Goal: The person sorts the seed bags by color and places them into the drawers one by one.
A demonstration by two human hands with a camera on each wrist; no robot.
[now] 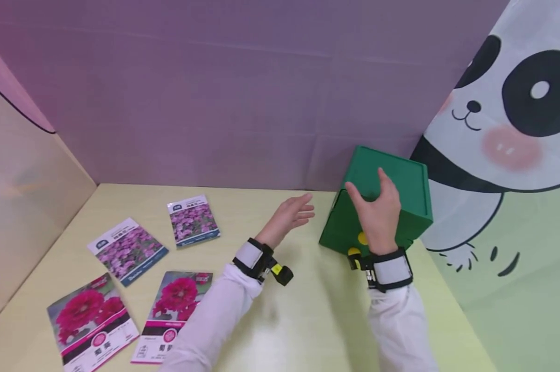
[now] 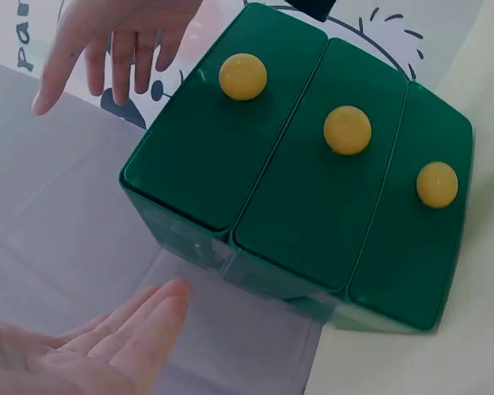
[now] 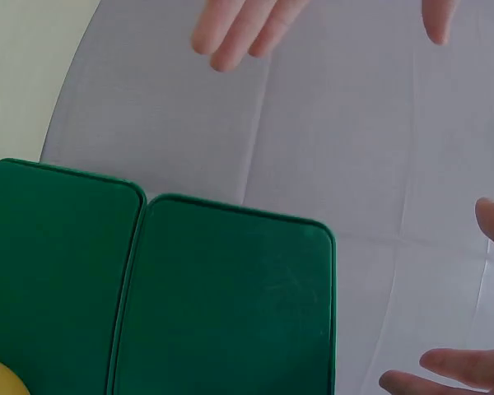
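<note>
At the far right of the table (image 1: 308,330), up against the purple backdrop (image 1: 215,103) and the panda wall (image 1: 508,129), stands the green drawer box (image 1: 401,206), tilted so that its top leans away from you. Its front face carries three drawers side by side in the left wrist view, each with a yellow knob (image 2: 243,76); the row of knobs marks the box's long axis there, running from about 10 o'clock to 4 o'clock.

Your right hand (image 1: 377,212) is the nearer one: it hangs over the box's front upper edge, at 12 o'clock from its own wrist, fingers spread and only loosely bent, gripping nothing. Contact with the box cannot be confirmed from these views.

Your left hand (image 1: 291,214) lies at 9 o'clock from the box, near it but apart, palm turned toward the box, fingers straight and relaxed, empty.

Four seed packets (image 1: 193,219) lie flat well apart from the box, at 8 to 9 o'clock from it, on the left half of the table
</note>
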